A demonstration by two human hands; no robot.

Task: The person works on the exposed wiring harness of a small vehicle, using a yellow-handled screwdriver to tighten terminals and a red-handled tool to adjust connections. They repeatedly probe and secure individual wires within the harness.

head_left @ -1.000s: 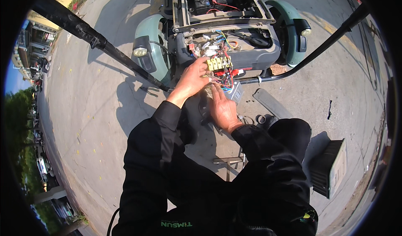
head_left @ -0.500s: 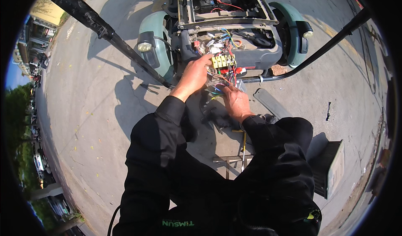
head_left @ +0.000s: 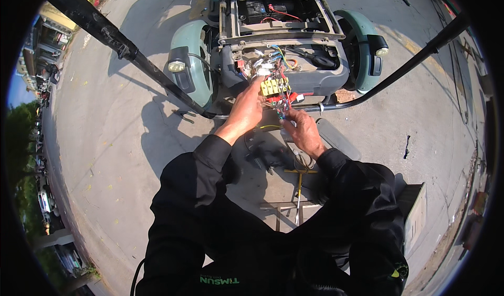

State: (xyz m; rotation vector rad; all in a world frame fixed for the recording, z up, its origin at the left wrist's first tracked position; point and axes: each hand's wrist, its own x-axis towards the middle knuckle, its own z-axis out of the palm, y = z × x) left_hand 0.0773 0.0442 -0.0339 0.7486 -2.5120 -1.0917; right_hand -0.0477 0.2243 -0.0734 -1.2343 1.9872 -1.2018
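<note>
My left hand [head_left: 245, 112] is closed at the left edge of a yellow-faced terminal block [head_left: 275, 87], its fingers partly hidden behind it. Coloured wires [head_left: 284, 106] hang from the block's lower side. Close below, my right hand [head_left: 305, 132] pinches the ends of these wires between thumb and fingers. Something red lies just under the block. Behind it, more wires with white connectors [head_left: 264, 71] spill out of the open dark grey housing [head_left: 315, 78] of a small vehicle.
Green fenders [head_left: 190, 65] with headlights flank the housing, and a battery [head_left: 266, 11] sits in the frame beyond. Black bars [head_left: 126, 49] slant in from both sides. On the ground lie a yellow-handled tool [head_left: 300, 185], a grey panel [head_left: 338, 138] and, at right, a dark box [head_left: 412, 206].
My right hand has risen towards the block and turned, bringing the spread wire ends up into a tighter bunch. My left hand stays at the block, which sits slightly lower in view.
</note>
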